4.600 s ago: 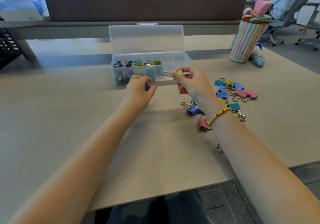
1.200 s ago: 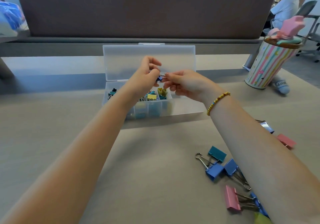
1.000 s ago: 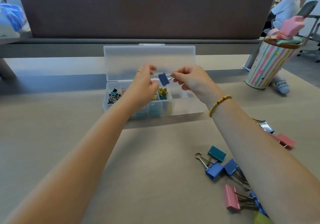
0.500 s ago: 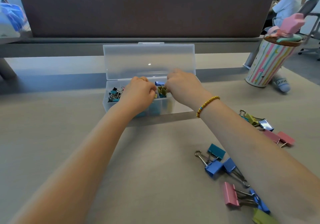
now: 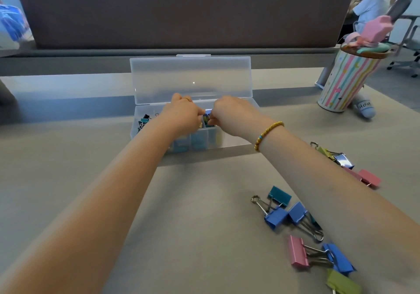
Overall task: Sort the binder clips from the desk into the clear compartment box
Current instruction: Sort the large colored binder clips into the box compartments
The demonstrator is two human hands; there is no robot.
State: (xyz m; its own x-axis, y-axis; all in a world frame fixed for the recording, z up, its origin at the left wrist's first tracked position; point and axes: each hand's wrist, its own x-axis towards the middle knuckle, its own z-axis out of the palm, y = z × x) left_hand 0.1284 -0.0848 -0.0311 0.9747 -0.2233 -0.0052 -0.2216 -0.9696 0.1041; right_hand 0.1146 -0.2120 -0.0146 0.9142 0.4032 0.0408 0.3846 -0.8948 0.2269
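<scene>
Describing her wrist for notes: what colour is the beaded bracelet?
Yellow-gold bracelet with one blue bead, on the right wrist; head view.

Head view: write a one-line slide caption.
Both hands reach into the clear compartment box; binder clips wait on the desk.

- One clear plastic compartment box (image 5: pixel 231 138), lid open
- Two bare hands over it: left hand (image 5: pixel 181 116), right hand (image 5: pixel 229 115)
- Loose binder clips on the beige desk (image 5: pixel 68 168): three blue binder clips (image 5: pixel 276 218), three pink binder clips (image 5: pixel 297 251), one teal binder clip (image 5: pixel 279 194), two green binder clips (image 5: pixel 343 282)
- One striped cup (image 5: pixel 345 82)
</scene>
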